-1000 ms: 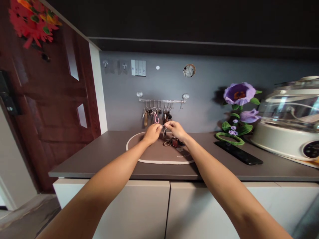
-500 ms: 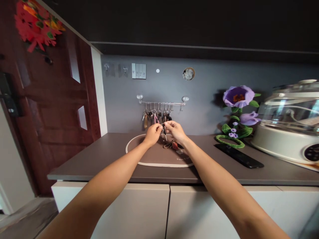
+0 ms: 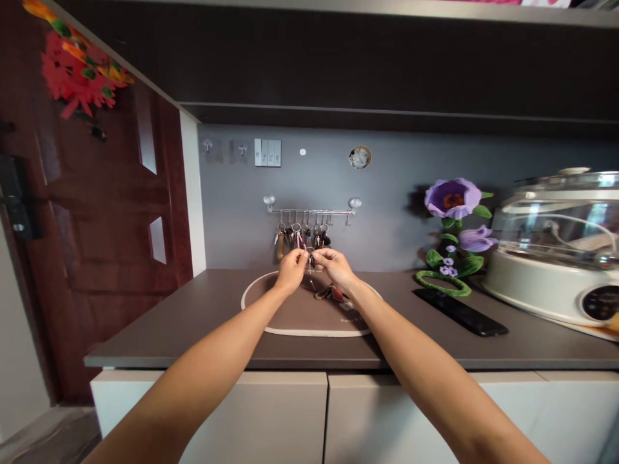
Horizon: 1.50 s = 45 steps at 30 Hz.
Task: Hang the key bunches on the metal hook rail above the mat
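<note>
Both hands meet above a brown oval mat. My left hand pinches one side of a key ring, and my right hand pinches its other side. Thin keys dangle from the ring between the hands. Behind them, a clear hook rail on the grey wall carries several bunches of keys. Another bunch with a reddish tag lies on the mat, partly covered by my right hand and wrist.
On the right of the dark countertop lie a black phone and a purple flower ornament, beside a clear-topped white appliance. A dark shelf hangs overhead. A red-brown door stands on the left.
The camera view has tilted up slightly, so more of the shelf shows. Both hands keep their pinch on the key ring, which has shifted slightly.
</note>
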Each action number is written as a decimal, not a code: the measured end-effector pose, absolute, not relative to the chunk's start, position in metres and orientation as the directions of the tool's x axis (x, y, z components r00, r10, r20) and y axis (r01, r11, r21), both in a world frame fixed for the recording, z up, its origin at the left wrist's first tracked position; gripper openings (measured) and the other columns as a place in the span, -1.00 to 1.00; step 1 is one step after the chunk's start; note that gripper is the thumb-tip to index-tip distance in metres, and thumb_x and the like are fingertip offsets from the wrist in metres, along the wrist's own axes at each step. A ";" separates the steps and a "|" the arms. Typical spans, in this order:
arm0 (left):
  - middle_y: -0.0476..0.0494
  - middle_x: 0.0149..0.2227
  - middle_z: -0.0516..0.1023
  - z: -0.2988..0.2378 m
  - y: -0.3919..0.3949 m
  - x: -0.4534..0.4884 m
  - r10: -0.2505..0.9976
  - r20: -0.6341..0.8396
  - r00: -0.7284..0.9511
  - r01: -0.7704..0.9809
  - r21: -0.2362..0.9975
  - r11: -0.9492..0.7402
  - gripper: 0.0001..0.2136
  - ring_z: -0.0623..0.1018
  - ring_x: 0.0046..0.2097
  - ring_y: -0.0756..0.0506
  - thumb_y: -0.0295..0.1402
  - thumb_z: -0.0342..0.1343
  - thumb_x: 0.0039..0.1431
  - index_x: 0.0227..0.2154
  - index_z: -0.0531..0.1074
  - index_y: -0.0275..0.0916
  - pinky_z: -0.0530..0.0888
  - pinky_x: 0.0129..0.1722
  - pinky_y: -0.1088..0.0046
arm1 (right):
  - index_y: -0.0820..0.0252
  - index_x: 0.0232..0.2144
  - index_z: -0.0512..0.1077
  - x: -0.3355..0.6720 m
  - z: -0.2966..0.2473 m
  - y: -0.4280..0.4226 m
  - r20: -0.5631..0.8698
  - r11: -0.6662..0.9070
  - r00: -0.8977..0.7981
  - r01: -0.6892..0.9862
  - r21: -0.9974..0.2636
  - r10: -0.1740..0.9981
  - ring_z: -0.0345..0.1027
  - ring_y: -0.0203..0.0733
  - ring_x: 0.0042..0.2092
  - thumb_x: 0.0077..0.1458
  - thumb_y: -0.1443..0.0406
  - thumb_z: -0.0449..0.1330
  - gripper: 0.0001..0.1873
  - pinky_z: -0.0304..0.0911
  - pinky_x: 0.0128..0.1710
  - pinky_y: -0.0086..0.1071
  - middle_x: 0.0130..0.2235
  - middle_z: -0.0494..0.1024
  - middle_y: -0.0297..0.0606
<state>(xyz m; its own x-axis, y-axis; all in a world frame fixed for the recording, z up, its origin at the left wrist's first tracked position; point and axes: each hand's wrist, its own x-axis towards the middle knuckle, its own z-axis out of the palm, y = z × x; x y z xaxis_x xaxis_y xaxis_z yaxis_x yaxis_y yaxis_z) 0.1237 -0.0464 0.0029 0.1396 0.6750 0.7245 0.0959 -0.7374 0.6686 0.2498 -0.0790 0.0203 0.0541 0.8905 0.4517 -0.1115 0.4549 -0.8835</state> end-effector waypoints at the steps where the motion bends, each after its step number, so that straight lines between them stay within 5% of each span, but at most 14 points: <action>1: -0.01 -0.56 0.35 0.002 -0.046 0.124 0.668 0.730 0.142 0.110 0.659 -0.744 -0.77 0.37 -0.49 0.02 -0.24 -0.08 0.11 -0.46 0.34 -0.29 0.31 -0.46 0.53 | 0.26 -0.52 0.41 0.249 0.020 -0.079 0.452 0.458 0.071 -0.115 -0.882 0.889 0.20 -0.42 -0.44 -0.38 0.16 0.34 -0.66 0.14 -0.39 -0.48 -0.47 0.41 -0.37; 17: -0.14 -0.38 0.48 -0.009 -0.039 0.122 0.545 0.799 0.253 0.435 0.409 -0.802 -0.75 0.44 -0.31 -0.06 -0.31 -0.19 0.20 -0.35 0.37 -0.28 0.33 -0.27 0.42 | 0.22 -0.51 0.30 0.262 0.035 -0.064 0.437 0.477 0.224 -0.175 -0.862 0.871 0.24 -0.40 -0.47 -0.25 0.15 0.26 -0.70 0.24 -0.39 -0.44 -0.54 0.34 -0.42; 25: -0.14 -0.40 0.48 -0.012 -0.035 0.124 0.545 0.792 0.275 0.482 0.376 -0.791 -0.70 0.44 -0.32 -0.06 -0.31 -0.25 0.22 -0.41 0.37 -0.27 0.31 -0.29 0.43 | 0.22 -0.50 0.28 0.271 0.067 -0.042 0.396 0.473 0.337 -0.188 -0.861 0.854 0.28 -0.40 -0.49 -0.06 0.34 0.11 -0.94 0.29 -0.42 -0.44 -0.55 0.36 -0.40; 45: -0.16 -0.40 0.47 -0.014 -0.031 0.126 0.566 0.772 0.288 0.500 0.384 -0.777 -0.66 0.44 -0.30 -0.08 -0.28 -0.29 0.23 -0.39 0.37 -0.27 0.30 -0.27 0.40 | 0.25 -0.53 0.24 0.274 0.081 -0.009 0.263 0.415 0.470 -0.256 -0.873 0.843 0.29 -0.43 -0.56 0.07 0.41 0.01 -0.85 0.35 -0.48 -0.48 -0.59 0.36 -0.37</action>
<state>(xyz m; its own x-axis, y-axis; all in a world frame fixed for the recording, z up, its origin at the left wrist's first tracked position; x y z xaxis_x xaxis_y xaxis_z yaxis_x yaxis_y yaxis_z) 0.1262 -0.0313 -0.0141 0.2881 0.5665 0.7721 0.4995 -0.7768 0.3835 0.2740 -0.0089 0.0815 0.4698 0.8428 0.2626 -0.2558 0.4147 -0.8733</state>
